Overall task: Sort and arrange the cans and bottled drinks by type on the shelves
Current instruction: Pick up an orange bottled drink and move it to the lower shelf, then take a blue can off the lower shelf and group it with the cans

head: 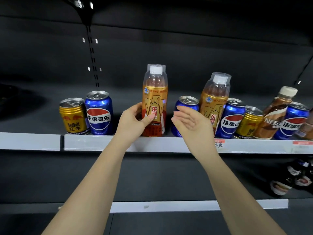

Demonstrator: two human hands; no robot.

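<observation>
Four blue cola cans stand on the shelf [94,144]: one at the left [99,113], one behind the right hand [187,103], and two further right [231,118] [295,121]. Two gold cans [73,116] [249,122], two orange bottles and one coffee bottle [275,114] share the row. The left hand [133,121] grips the lower part of the upright orange bottle [155,99], thumb across its label. The right hand [191,120] hovers with fingers relaxed before a blue can, beside the second orange bottle [215,100], holding nothing
</observation>
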